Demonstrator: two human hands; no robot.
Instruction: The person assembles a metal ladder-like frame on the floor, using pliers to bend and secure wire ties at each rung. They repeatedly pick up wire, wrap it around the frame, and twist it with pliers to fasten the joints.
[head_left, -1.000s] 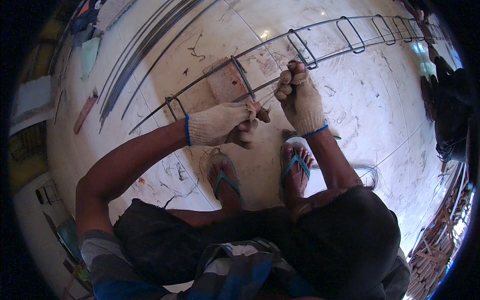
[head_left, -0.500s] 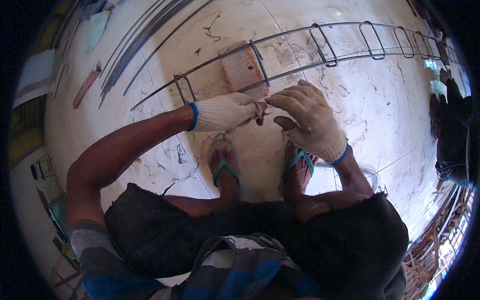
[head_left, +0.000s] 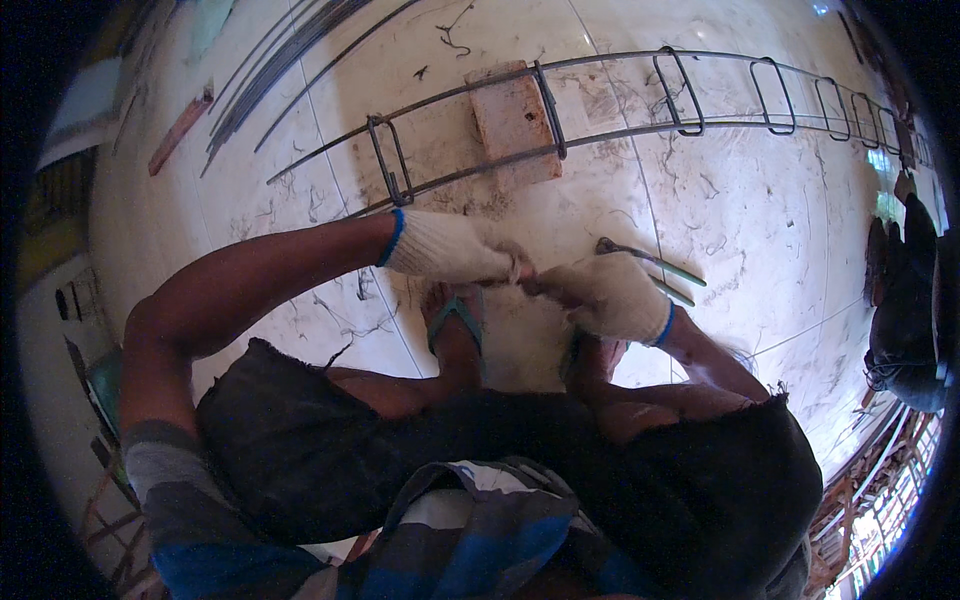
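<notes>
My left hand [head_left: 450, 248], in a cream knit glove with a blue cuff, is closed, its fingertips curled in above the floor. Against them, my gloved right hand [head_left: 605, 297] is closed too, fingertips touching or nearly touching the left ones. Whatever they pinch is too small or hidden to make out. Just beyond the right hand lie pincers [head_left: 650, 260] with green handles. A steel rebar frame [head_left: 620, 133] with rectangular stirrups [head_left: 390, 163] stretches across the floor ahead. It rests on a reddish brick [head_left: 512, 118].
Loose rebar rods [head_left: 275, 75] lie at the far left, near a reddish-brown block [head_left: 181, 134]. Bits of wire [head_left: 453, 32] are scattered over the tiled floor. At the right edge, another person's dark-clothed leg [head_left: 905, 300] shows. My sandalled foot [head_left: 455, 318] is below my left hand.
My right hand has come down and closed, its fingertips meeting the left ones. The pincers, hidden before, now show beyond it. The rebar frame sits slightly further right in view.
</notes>
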